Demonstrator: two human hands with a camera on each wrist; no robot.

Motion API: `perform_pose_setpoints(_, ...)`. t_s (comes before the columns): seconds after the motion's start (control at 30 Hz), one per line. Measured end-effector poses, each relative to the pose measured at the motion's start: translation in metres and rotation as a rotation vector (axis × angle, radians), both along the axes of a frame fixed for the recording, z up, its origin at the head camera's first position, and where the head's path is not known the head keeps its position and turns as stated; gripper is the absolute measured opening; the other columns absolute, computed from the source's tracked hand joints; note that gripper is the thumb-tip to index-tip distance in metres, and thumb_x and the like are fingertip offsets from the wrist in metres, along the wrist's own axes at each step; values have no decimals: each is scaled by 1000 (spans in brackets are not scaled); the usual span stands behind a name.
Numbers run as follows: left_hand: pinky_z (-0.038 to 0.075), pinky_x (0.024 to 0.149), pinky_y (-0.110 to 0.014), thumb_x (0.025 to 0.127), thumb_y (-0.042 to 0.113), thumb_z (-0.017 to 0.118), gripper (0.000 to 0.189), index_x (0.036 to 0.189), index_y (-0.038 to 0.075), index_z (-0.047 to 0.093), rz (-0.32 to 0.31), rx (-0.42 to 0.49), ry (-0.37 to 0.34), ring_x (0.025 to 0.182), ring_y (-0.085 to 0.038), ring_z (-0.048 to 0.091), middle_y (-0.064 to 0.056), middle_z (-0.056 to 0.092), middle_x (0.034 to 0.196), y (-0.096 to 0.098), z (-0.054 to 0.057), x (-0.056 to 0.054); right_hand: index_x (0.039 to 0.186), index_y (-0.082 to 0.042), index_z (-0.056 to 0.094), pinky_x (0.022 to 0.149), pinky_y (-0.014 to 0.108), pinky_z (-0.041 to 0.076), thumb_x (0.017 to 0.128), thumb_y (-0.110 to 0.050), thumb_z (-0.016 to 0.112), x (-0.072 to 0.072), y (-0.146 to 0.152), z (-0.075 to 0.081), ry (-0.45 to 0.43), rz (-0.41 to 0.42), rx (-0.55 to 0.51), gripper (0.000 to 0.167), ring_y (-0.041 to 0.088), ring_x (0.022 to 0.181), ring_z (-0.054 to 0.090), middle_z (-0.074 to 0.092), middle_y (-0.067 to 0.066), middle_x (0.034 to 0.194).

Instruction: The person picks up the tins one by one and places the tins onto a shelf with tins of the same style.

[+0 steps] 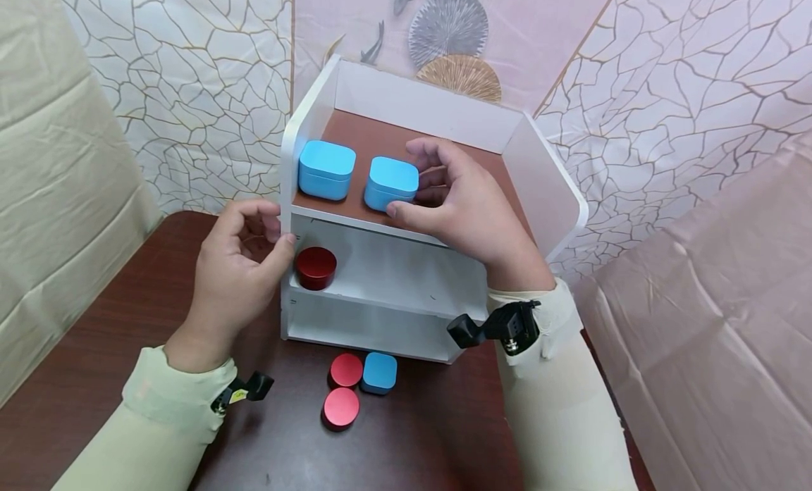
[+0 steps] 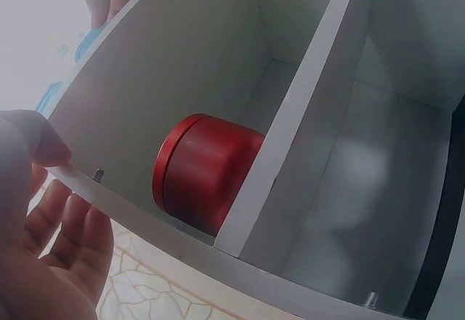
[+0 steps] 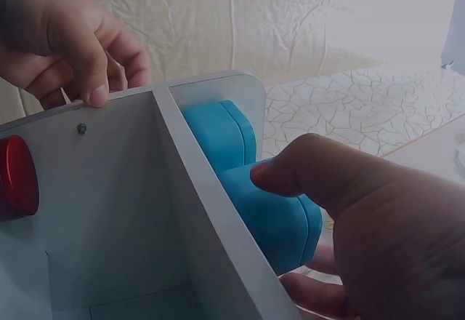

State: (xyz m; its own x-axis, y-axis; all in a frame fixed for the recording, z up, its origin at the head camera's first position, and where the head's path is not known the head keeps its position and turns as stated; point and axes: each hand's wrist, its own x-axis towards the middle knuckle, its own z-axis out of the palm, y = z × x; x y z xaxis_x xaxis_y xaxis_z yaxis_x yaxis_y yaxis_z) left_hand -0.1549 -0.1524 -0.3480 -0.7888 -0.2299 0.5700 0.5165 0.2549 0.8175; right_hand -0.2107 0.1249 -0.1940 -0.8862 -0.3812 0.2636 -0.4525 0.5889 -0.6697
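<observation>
On the brown top of a small white shelf unit (image 1: 380,304), my right hand (image 1: 472,202) grips a blue square tin (image 1: 391,182), thumb on its front and fingers round its right side. Left of it stands a second blue square tin (image 1: 326,168), against the side wall. My left hand (image 1: 237,265) holds the unit's left side panel by its front edge, with the thumb (image 2: 51,145) on one face and the fingers on the other. Close to that hand, a dark red round tin (image 1: 316,268) sits on the middle shelf, also plain in the left wrist view.
In front of the unit, two red round tins (image 1: 342,406) and one blue square tin (image 1: 380,373) lie close together on the dark brown table (image 1: 266,449). Patterned cloth (image 1: 209,89) hangs behind, with plain drapes at both sides. Small metal pegs (image 2: 97,175) stick out inside the panel.
</observation>
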Motion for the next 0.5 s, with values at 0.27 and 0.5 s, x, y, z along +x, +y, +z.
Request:
perform_pose_setpoints(0.27,54,83,-19,102,9,76,36,136,7,66,2,-1,-9,101,-19,62,5,62,108,0,0,0,162,-24,54,107,40,63,85,-26,100,0,2,-4,51,32,-59,90,18,120,70,58,1,149)
perform_pose_setpoints(0.5,54,83,-19,102,8,76,36,136,7,66,3,-4,1,101,-19,62,5,62,108,0,0,0,159,-28,55,111,37,61,85,-22,99,4,4,-7,67,29,-172,87,16,120,72,50,0,150)
